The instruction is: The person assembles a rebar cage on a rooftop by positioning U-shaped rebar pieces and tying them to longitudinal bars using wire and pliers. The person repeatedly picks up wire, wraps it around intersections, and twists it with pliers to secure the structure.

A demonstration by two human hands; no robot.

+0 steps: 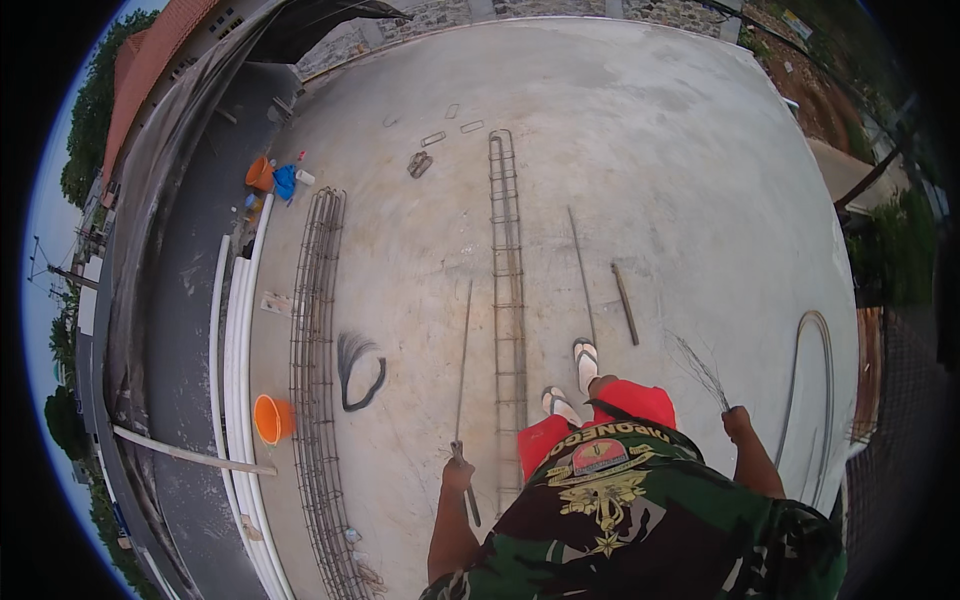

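Note:
My left hand (458,476) is closed around a dark metal hand tool that looks like pincers (473,508), its jaws poking up above the fist. A thin steel rod (466,350) runs away from just above this hand; whether it touches the tool I cannot tell. Off to the right, my right hand (738,426) grips a loose bundle of thin tie wires (708,378) that fan out past the fingers. Between the hands and a little ahead, a long, narrow rebar cage (509,290) with rectangular stirrups lies on the concrete, left of my sandalled feet (584,365).
Several more rebar cages (318,300) lie stacked at left, with a coil of wire (365,385) beside them. An orange bucket (270,418) and white pipes (240,350) are farther left. A short bar (626,305), loose stirrups (433,138) and bent rods (800,390) lie about.

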